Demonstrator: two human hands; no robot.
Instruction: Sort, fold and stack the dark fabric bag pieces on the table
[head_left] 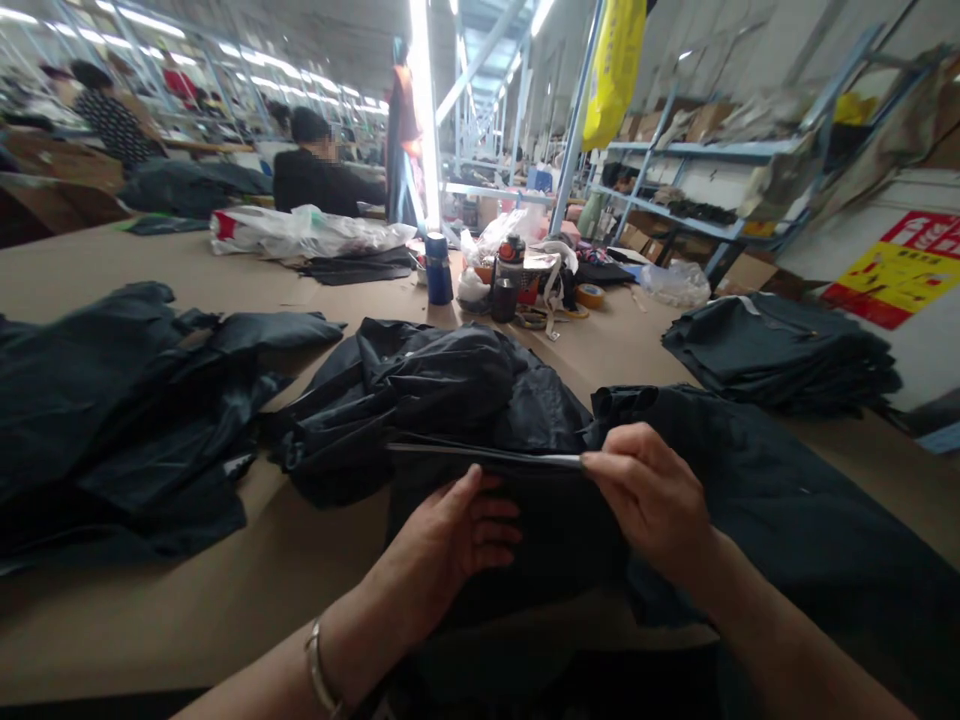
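A dark fabric piece (559,535) hangs upright in front of me, with a thin white strip (517,458) along its top edge. My right hand (652,500) pinches the right end of that edge between thumb and fingers. Close against the near face of the cloth is my left hand (450,525), its thumb raised towards the edge and its fingers apart. It does not grip the cloth. Just behind lies a crumpled dark garment (442,380). More dark cloth (765,480) spreads out beside my right hand.
Loose dark garments (127,420) cover the table's left side. A folded dark stack (780,355) sits at the right. Towards the back stand a blue flask (437,270), a bottle (510,265) and yellow tape (590,296). Beyond the table, a person (315,170) in black faces away.
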